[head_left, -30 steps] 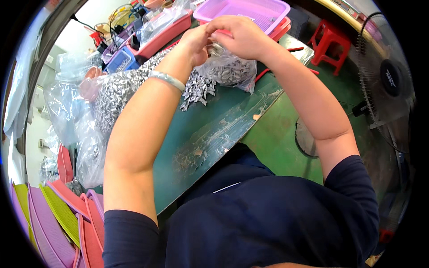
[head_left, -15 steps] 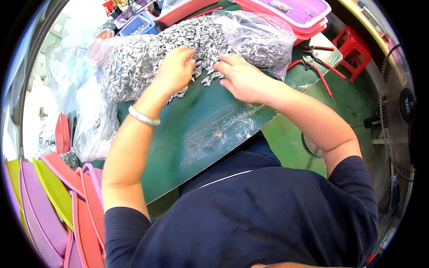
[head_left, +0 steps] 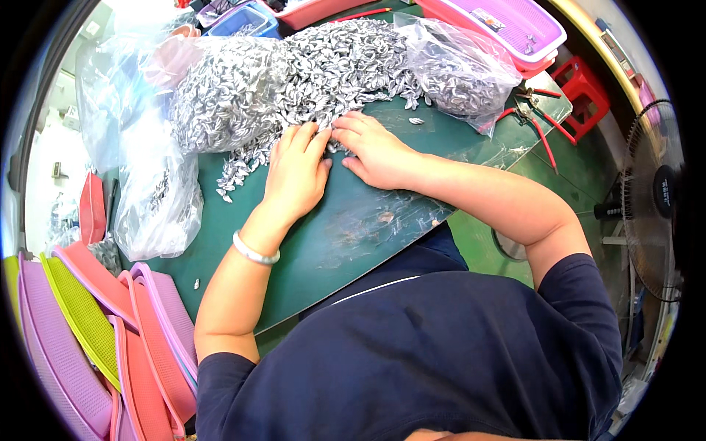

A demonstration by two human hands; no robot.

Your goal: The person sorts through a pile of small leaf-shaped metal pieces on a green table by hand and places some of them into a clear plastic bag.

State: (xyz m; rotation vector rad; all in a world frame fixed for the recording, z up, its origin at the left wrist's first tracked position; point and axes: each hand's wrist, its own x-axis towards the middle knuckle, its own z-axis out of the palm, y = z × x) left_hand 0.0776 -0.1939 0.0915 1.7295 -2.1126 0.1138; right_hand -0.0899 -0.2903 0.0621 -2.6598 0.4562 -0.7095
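A large heap of small silvery, leaf-shaped pieces [head_left: 342, 62] spreads over the green table [head_left: 353, 220]. My left hand [head_left: 298, 169] lies at the heap's near edge, fingers stretched out over the pieces. Close beside it, my right hand [head_left: 376, 156] rests with its fingers extended toward the left one, their tips among the pieces. Neither hand visibly holds anything, though what lies under the palms is hidden. A clear plastic bag [head_left: 220, 92] full of the same pieces lies to the left, and another clear bag [head_left: 467, 77] of them to the right.
Red-handled pliers [head_left: 535, 117] lie at the table's right corner. A purple basket [head_left: 526, 26] stands behind, a blue one [head_left: 243, 20] at the back left. Colored baskets [head_left: 81, 323] are stacked at lower left. A red stool [head_left: 585, 95] and a fan [head_left: 651, 198] are at right.
My hands have come nearer to me and closer together. The heap now reaches nearer the table's front, with loose pieces spread left of my left hand. The view has shifted slightly.
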